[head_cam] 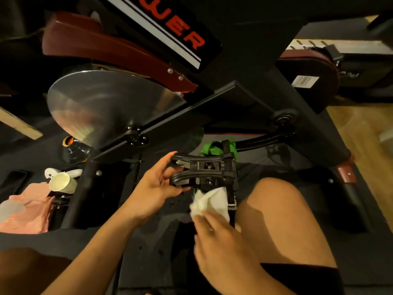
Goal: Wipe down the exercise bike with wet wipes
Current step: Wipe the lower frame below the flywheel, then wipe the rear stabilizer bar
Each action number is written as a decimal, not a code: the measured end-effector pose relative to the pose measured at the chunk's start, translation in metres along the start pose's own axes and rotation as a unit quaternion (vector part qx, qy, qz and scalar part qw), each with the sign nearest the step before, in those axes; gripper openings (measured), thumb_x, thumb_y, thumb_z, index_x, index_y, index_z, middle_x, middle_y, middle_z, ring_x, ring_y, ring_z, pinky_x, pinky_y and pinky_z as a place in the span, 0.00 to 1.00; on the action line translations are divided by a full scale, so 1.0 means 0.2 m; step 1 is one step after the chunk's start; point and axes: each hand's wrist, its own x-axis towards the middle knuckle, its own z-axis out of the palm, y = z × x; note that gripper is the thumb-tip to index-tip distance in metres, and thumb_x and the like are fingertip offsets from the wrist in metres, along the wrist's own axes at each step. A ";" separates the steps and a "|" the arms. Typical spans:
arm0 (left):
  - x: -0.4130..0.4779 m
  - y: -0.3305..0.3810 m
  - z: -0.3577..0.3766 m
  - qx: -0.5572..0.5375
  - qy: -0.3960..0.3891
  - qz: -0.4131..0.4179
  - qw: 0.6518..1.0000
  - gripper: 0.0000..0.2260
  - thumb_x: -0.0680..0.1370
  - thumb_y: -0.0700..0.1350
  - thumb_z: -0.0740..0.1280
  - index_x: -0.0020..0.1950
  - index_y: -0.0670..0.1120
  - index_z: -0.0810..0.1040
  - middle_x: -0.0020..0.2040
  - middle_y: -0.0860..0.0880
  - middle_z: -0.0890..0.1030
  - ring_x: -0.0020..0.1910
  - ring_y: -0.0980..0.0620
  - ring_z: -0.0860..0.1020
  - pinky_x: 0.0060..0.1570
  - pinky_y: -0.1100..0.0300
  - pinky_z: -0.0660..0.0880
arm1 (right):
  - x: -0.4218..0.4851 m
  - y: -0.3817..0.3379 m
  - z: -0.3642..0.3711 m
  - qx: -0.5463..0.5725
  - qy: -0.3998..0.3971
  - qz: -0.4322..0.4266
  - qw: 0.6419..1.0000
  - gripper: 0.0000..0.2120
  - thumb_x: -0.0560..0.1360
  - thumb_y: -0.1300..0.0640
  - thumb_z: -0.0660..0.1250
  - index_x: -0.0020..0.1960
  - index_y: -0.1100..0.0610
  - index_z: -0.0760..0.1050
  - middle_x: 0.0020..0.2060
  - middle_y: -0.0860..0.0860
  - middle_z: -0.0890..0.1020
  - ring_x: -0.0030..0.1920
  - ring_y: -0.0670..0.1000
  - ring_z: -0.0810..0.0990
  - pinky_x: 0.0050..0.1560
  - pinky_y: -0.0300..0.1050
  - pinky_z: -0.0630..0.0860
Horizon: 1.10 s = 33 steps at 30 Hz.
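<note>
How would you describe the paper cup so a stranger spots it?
Find the big silver flywheel. Below its left edge, the paper cup lies on its side beside pink plastic. It alone shows a round, open cream mouth.

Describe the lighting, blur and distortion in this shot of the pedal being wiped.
Head view: dim, warm light, upper corners nearly black. Head view: soft sheen, no harsh glare, on the flywheel. Head view: the right hand and its wet wipe are motion-blurred; the left hand gripping the pedal is sharper. Head view: the wide-angle lens stretches things near the edges.
</note>
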 end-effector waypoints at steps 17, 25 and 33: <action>0.01 0.04 0.10 0.338 0.069 0.013 0.939 0.42 0.75 0.35 0.66 0.81 0.51 0.45 0.69 0.48 0.72 0.60 0.66 0.75 0.59 0.69 0.72 | 0.35 0.56 -0.23 0.056 0.127 0.148 0.979 0.10 0.75 0.63 0.65 0.52 0.55 0.83 0.47 0.54 0.80 0.50 0.55 0.79 0.49 0.45 0.72; 0.02 0.22 0.34 0.696 -0.050 0.229 0.679 0.41 0.69 0.53 0.62 0.81 0.50 0.52 0.81 0.47 0.51 0.80 0.46 0.46 0.74 0.34 0.44 | 0.39 0.50 -0.31 0.172 0.013 0.193 0.966 0.16 0.76 0.56 0.68 0.62 0.47 0.74 0.54 0.48 0.79 0.57 0.51 0.76 0.48 0.39 0.68; 0.16 0.24 0.43 0.678 -0.060 0.235 0.694 0.34 0.75 0.69 0.55 0.74 0.50 0.70 0.81 0.52 0.45 0.79 0.46 0.35 0.75 0.37 0.42 | 0.54 0.92 -0.69 0.186 0.433 0.138 0.871 0.20 0.77 0.56 0.68 0.68 0.58 0.74 0.62 0.52 0.77 0.61 0.46 0.76 0.59 0.35 0.73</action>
